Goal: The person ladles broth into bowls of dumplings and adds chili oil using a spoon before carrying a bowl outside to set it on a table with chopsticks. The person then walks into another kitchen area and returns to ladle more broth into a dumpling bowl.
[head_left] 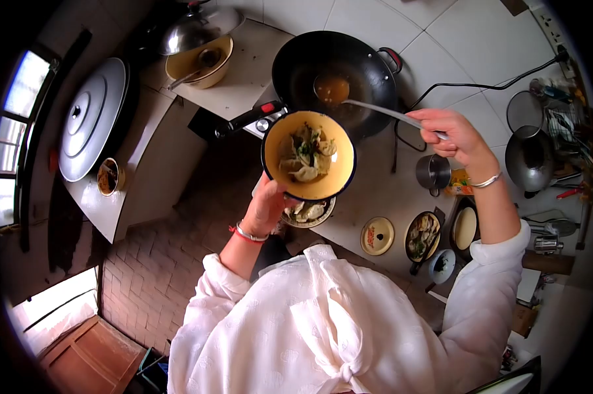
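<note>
My left hand (269, 205) grips the near left rim of a yellow enamel bowl (341, 172), which holds dumplings and dark green leaves (305, 143). The bowl is held up beside the near edge of a black wok (296, 56). In my right hand (453, 134) is the handle of a metal ladle (382, 110); its cup, filled with brownish liquid, is over the wok. Partly hidden under the yellow bowl is another bowl of dumplings (309, 213).
A yellow basin (214, 75) with a ladle stands left of the wok. To the right are a small pot (433, 172), a lid (377, 236) and a dish of food (421, 236). A black cable (467, 85) runs behind. A large lid (94, 121) is at far left.
</note>
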Demonstrator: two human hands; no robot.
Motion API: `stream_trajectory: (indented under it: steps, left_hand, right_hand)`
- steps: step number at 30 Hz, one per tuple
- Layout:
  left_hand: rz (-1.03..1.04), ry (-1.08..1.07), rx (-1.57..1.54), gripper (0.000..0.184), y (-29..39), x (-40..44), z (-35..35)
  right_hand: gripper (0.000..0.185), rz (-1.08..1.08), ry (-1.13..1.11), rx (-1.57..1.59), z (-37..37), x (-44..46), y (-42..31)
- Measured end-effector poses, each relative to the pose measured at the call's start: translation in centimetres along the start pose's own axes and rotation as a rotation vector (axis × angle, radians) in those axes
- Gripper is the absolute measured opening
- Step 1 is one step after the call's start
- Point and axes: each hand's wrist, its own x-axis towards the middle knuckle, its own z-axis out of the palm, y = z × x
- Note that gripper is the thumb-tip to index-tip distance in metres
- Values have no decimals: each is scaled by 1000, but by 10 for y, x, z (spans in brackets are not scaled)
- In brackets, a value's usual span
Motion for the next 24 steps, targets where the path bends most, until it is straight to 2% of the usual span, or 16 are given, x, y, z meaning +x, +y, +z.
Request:
stream_trajectory:
  steps: [7, 13, 14, 17, 21, 24]
  left_hand:
    - [11, -13, -40, 63, 7, 12, -2]
    - [18, 70, -90, 46, 4, 15, -4]
    - [15, 65, -95, 46, 4, 16, -5]
    - [9, 63, -126, 45, 1, 14, -5]
    - [-10, 54, -150, 44, -1, 12, -8]
    - [-28, 43, -169, 42, -1, 10, -9]
  right_hand:
    - [41, -24, -28, -19, 16, -44, -8]
    - [42, 56, -9, -118, 38, -60, 14]
    - [41, 34, 26, -243, 46, -62, 17]
    - [39, -181, 138, -508, 63, -67, 43]
    - [38, -535, 312, -1124, 82, -87, 43]
    - [39, -659, 372, -1152, 88, -94, 53]
